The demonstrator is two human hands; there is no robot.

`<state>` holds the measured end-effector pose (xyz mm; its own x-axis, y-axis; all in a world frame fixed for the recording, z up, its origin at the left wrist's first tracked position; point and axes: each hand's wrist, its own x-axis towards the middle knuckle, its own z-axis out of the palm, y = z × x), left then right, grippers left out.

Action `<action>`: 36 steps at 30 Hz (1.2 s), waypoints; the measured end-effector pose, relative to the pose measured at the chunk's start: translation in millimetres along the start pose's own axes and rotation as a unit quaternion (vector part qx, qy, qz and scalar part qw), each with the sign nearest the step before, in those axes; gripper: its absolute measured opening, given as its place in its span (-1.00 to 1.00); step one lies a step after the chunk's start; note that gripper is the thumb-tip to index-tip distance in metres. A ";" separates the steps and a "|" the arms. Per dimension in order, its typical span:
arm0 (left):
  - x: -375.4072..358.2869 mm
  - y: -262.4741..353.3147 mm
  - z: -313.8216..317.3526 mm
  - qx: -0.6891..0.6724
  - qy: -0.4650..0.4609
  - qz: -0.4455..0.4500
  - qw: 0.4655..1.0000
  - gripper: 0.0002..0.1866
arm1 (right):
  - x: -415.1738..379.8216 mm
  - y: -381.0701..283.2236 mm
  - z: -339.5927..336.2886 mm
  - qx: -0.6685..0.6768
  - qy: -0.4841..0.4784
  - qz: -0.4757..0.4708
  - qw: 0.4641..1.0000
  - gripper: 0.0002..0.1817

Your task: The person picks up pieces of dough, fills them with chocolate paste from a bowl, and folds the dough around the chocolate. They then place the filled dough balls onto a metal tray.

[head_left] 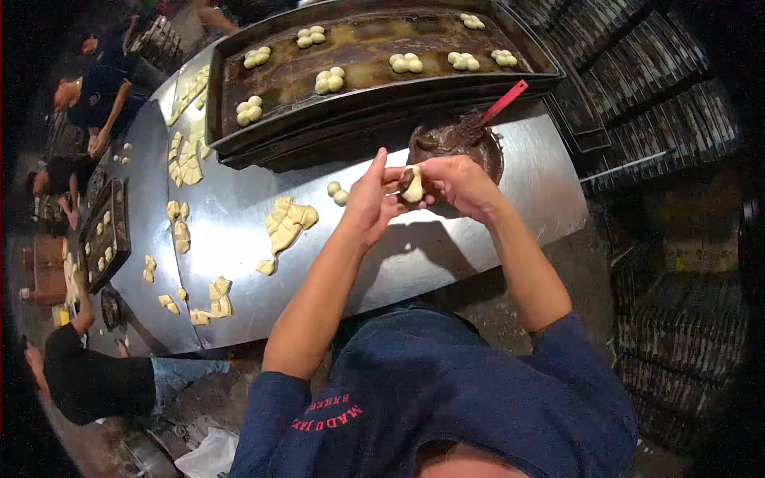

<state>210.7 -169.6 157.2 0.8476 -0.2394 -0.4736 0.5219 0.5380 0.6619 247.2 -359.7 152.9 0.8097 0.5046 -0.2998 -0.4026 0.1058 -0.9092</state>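
Note:
Between both hands is a piece of dough (412, 188) with dark brown filling showing on its left side. My left hand (374, 199) cradles it from the left, thumb pointing up and fingers beneath. From the right, my right hand (462, 185) pinches its upper edge. Just behind my right hand sits a mound of dark filling (454, 142), with a red-handled spatula (505, 101) stuck in it. Two smooth dough balls (338, 193) rest on the metal table left of my left hand. Farther left lies a sheet of cut dough pieces (285, 225).
A large dark baking tray (358, 41) with clusters of dough balls stands along the table's far side. More cut dough (213, 301) lies on the steel table (239, 191). Co-workers (100, 80) stand at the left around a smaller tray (116, 231). Stacked trays (629, 72) rise at the right.

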 end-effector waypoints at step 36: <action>-94.5 -8.2 -12.8 0.193 0.004 0.178 0.965 -0.64 | -78.4 -7.3 106.6 -0.356 0.173 -0.425 0.814 -0.74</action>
<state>125.1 -141.0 189.1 0.9797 -0.0887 -0.1800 0.1965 0.2429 0.9499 141.1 -308.7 213.8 0.7882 0.2239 0.5733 0.6154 -0.2955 -0.7307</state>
